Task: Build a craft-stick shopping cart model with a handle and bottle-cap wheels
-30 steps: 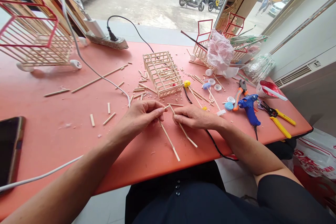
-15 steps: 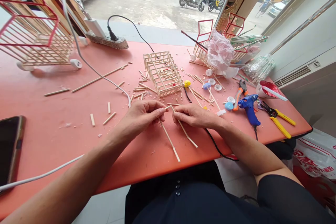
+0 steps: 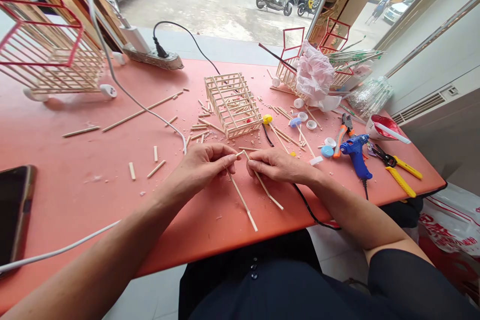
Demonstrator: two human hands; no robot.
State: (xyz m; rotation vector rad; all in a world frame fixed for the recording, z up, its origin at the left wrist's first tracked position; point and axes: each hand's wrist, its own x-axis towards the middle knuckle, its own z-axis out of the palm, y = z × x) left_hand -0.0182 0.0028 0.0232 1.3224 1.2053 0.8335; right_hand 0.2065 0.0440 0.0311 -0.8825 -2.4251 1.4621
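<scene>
Between my hands is a frame of thin pale wooden sticks (image 3: 243,205), bent at its joints, with two long legs pointing toward the table's front edge. My left hand (image 3: 210,164) pinches it near the upper left corner. My right hand (image 3: 275,164) grips the right-hand leg just below the upper right corner, fingers closed. Both legs have a short angled end piece. Behind my hands stands a small slatted basket (image 3: 234,105) of the same pale sticks, with loose cut sticks (image 3: 202,127) scattered around it.
At right lie a blue glue gun (image 3: 356,155), yellow-handled pliers (image 3: 399,170), orange-handled cutters (image 3: 340,135) and bottle caps (image 3: 327,151). A red-trimmed stick cart (image 3: 56,60) stands far left, near a power strip (image 3: 157,57). A phone (image 3: 15,215) and white cable (image 3: 67,245) are at left.
Almost nothing differs. The lower end of the right-hand stick has shifted very slightly to the right; both hands keep their grip.
</scene>
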